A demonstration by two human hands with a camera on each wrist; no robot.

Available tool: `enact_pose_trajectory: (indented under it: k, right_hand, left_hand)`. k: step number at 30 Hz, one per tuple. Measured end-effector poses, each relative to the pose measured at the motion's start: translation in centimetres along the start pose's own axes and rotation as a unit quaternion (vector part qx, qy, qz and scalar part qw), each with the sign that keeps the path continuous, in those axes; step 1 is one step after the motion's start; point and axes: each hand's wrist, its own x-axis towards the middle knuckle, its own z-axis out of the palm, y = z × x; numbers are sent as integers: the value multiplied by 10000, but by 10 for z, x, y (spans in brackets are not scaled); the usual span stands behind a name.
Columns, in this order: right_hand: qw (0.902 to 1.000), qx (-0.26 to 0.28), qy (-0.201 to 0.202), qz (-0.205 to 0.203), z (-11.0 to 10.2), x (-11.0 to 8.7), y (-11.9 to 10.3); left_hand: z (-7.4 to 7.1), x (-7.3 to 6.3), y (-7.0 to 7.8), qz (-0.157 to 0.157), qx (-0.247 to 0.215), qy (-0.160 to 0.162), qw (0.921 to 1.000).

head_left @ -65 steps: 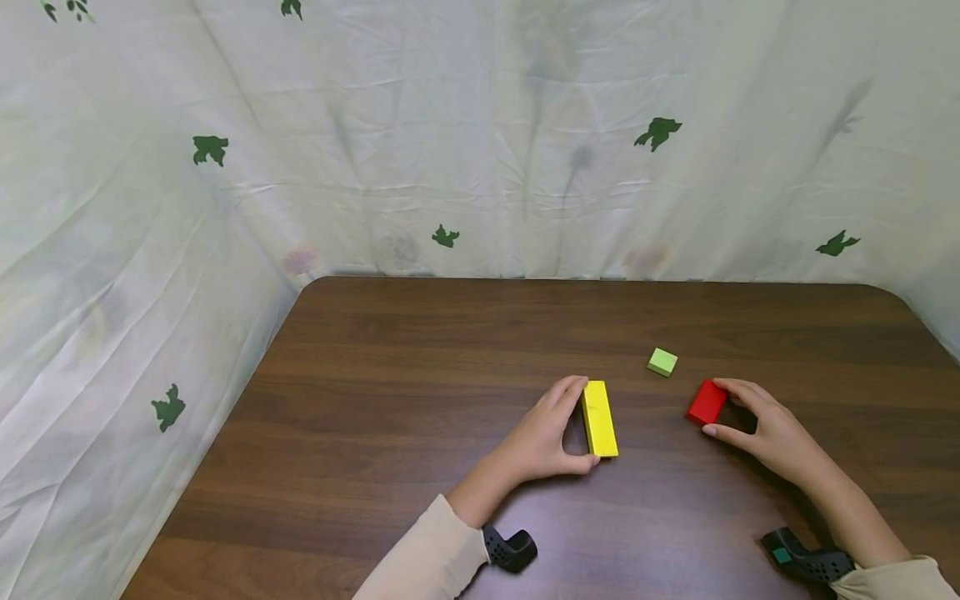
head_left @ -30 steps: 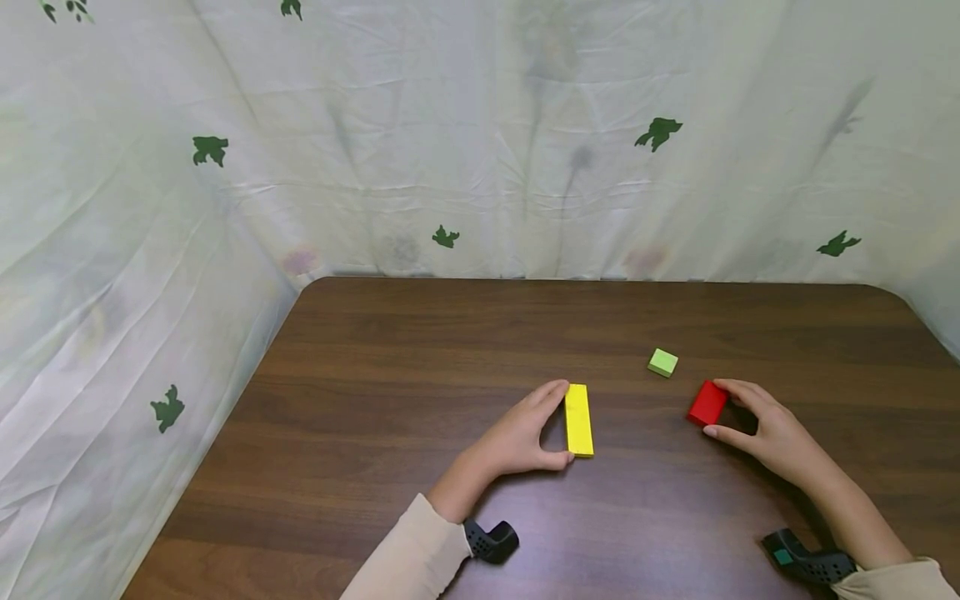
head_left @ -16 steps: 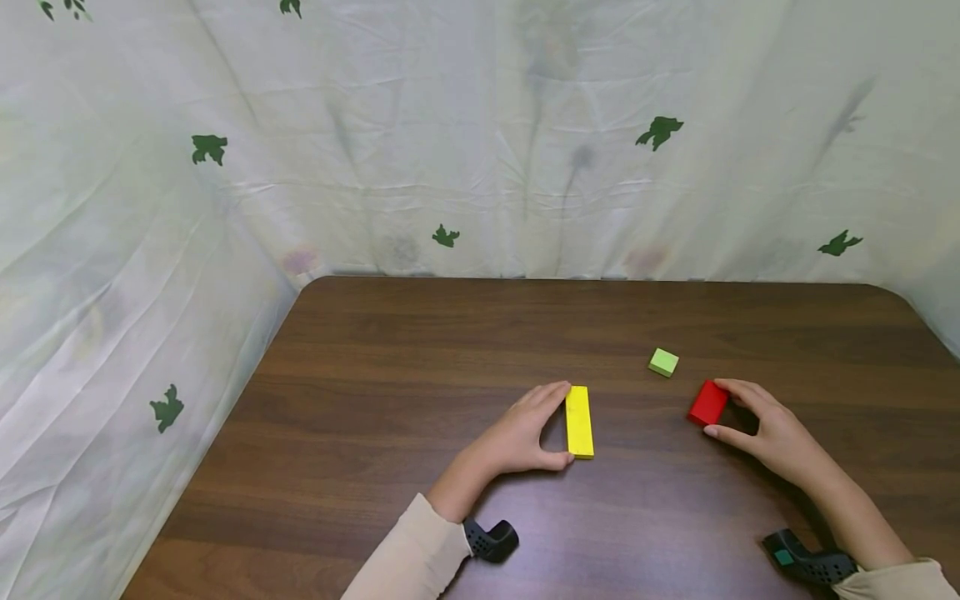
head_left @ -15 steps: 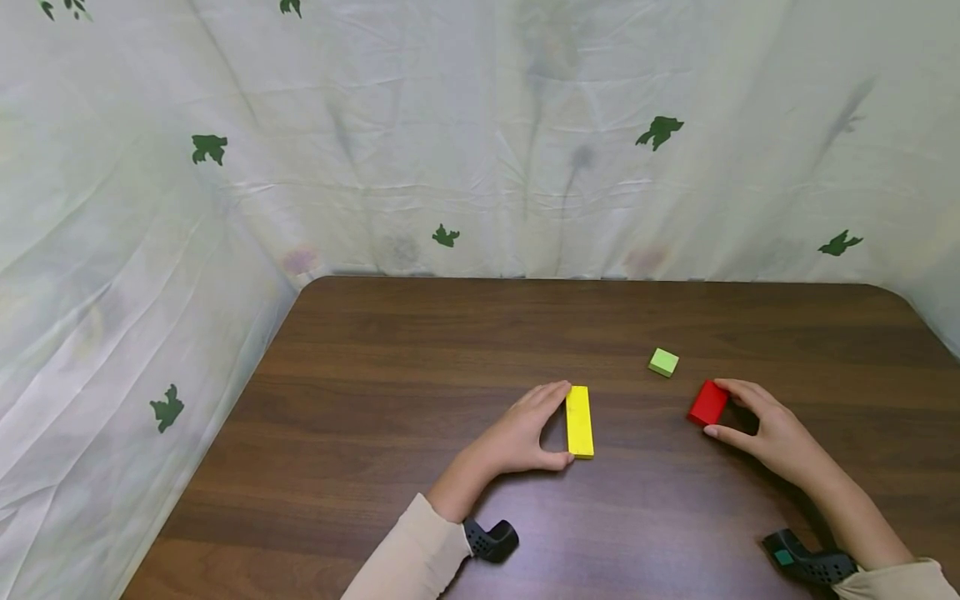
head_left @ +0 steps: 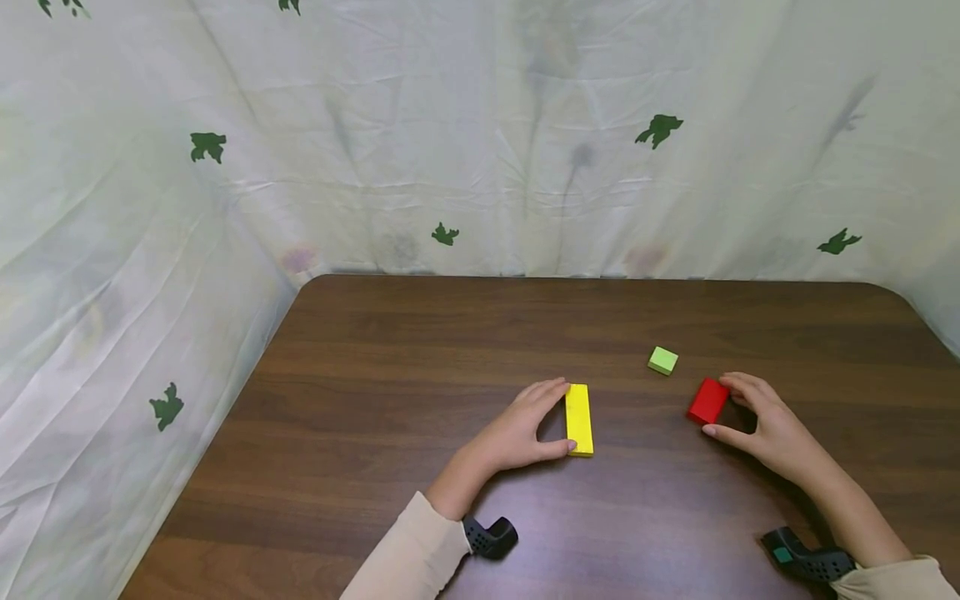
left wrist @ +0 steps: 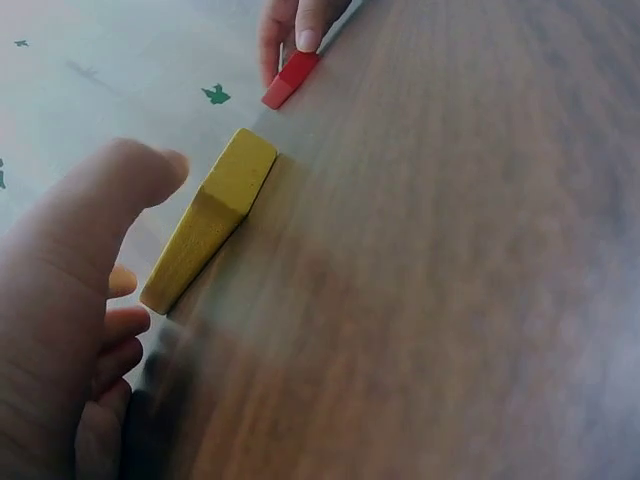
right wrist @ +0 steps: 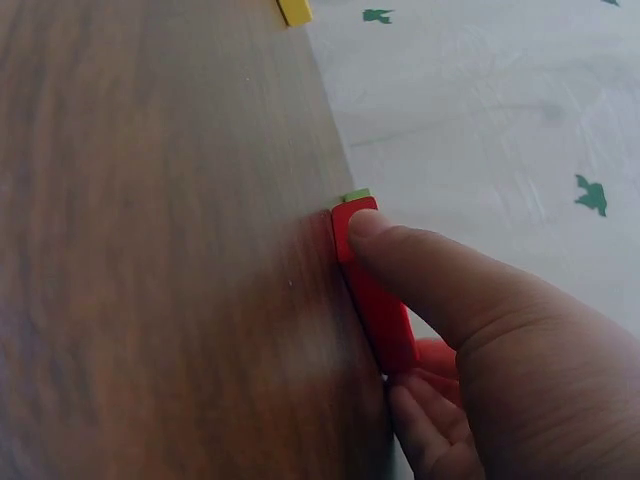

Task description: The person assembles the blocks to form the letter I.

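yellow oblong block [head_left: 579, 419] lies flat on the dark brown wood-grain table [head_left: 360, 383], somewhat right of the middle of my head view. from the left edge i have a pale fabric sheet [head_left: 82, 275] with dark green leaf-like shapes, running on behind the table's far edge. next comes an arm in a cream sleeve [head_left: 412, 550], with a black plastic wrist device [head_left: 491, 537] at its cuff. the left hand [head_left: 517, 432] stands just left of the yellow block, thumb and fingers spread apart, thumb by the near end, fingertips by the far end; my left wrist view shows a gap between thumb and block. farther right and farther back sits a small lime-green block [head_left: 663, 360], near the red rectangular block [head_left: 707, 402], which is turned at an angle on the table. right of that, the right hand [head_left: 765, 425] has its thumb at the near end and its fingertips at the far end; i cannot tell whether they clamp it. last, at lower right, i see a second black wrist device [head_left: 813, 560] with a green patch, and a cream cuff [head_left: 892, 581].
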Motion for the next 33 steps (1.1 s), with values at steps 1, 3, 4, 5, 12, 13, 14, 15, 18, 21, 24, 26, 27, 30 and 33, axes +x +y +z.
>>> enact_pose_trajectory:
  k: [1, 3, 4, 5, 12, 13, 14, 15, 18, 21, 24, 26, 27, 30, 33]
  right_hand:
    - [10000, -15, 4, -13, 0, 0, 0]
    - [10000, -58, 46, -22, 0, 0, 0]
    - [10000, -70, 67, -14, 0, 0, -1]
    - [9999, -78, 90, -3, 0, 0, -1]
    - [9995, -75, 292, 0, 1, 1, -3]
    - [9995, -68, 322, -15, 1, 1, -3]
    - [9994, -65, 348, -33, 2, 1, -3]
    - [9993, -61, 377, -54, 2, 1, -4]
    - [9988, 52, 455, -181, 3, 1, -7]
    - [9979, 97, 543, -334, 3, 1, -10]
    - [9969, 51, 620, -475, 5, 1, -13]
    - [9962, 55, 657, -567, 5, 1, -15]
    - [9959, 57, 665, -608, 6, 1, -16]
    - [9955, 81, 633, -697, 8, 2, -20]
    - [9954, 82, 571, -764, 11, 1, -24]
  left_hand:
    - [0, 0, 0, 3, 27, 20, 10000]
    - [1, 1, -1, 26, 95, 59, 9999]
    - [1, 1, -1, 43, 130, 83, 9999]
    - [1, 2, -1, 64, 170, 105, 9998]
    - [1, 2, 0, 83, 266, 172, 9995]
    - [1, 2, 0, 76, 273, 176, 9994]
    - [0, 2, 0, 64, 271, 174, 9995]
    - [0, 1, 0, 55, 281, 175, 9994]
    - [0, 1, 0, 19, 278, 170, 9995]
    - [0, 1, 0, -6, 258, 163, 9995]
    - [-1, 1, 1, -27, 242, 155, 9996]
    - [-1, 1, 1, -37, 239, 152, 9996]
    - [-1, 1, 1, -42, 238, 152, 9996]
    - [0, 1, 0, -32, 241, 157, 9996]
    - [1, 1, 0, -20, 244, 157, 9996]
